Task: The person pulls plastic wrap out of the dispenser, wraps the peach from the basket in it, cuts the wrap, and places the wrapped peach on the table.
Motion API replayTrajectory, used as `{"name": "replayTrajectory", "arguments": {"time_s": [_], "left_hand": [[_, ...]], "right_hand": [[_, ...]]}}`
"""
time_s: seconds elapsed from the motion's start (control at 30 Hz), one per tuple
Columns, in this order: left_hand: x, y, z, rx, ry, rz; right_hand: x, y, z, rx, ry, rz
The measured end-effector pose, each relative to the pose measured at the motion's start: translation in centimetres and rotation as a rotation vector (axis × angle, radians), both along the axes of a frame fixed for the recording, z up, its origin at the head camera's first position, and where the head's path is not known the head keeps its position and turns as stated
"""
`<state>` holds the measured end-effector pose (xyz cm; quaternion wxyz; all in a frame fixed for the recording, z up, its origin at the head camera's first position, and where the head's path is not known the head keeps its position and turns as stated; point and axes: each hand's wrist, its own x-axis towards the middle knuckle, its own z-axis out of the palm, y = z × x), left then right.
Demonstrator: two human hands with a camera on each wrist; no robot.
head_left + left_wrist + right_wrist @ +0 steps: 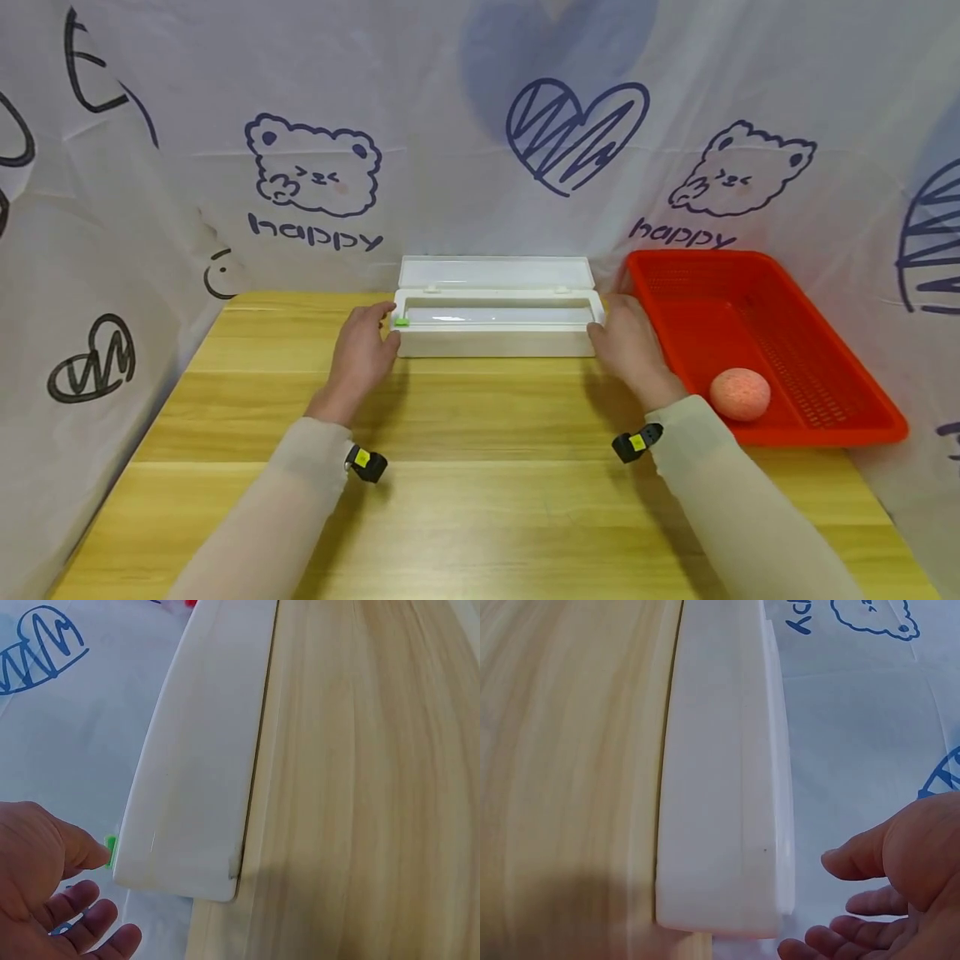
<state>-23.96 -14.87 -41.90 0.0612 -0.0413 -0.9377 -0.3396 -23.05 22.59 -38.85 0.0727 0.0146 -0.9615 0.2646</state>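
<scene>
Box (pixel 495 344), lid (pixel 495 273) up, left hand (pixel 362 350) and right hand (pixel 627 340) at ends, fingers (pixel 97 926) wide, "happy" (pixel 315 234) twice on backdrop (pixel 450 183)

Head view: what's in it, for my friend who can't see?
A person's left grip and right grip are at opposite ends of a long white box with its lid open, on a wooden table. On the right, a red basket holds a pink ball.

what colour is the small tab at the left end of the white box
The tab is bright green; it shows best in the head view.
</scene>
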Motion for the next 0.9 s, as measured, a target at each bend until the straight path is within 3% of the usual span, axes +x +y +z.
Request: {"name": "replayTrajectory", "arguments": {"time_s": [0.2,0.37,0.67,0.9], "left_hand": [[-0.7,-0.2,0.4,-0.094,0.045,-0.052],[-1.6,0.0,1.0,-0.173,0.038,-0.125],[-3.2,0.9,1.7,-0.365,0.082,-0.220],[-3.3,1.6,1.9,-0.401,0.052,-0.237]], "right_hand": [[-1.1,-0.3,0.6,0.032,-0.010,0.054],[-2.3,-0.5,1.0,0.088,-0.040,0.087],[-4.1,-1.0,0.9,0.123,-0.191,0.080],[-4.8,-1.0,0.7,0.217,-0.195,0.163]]}}
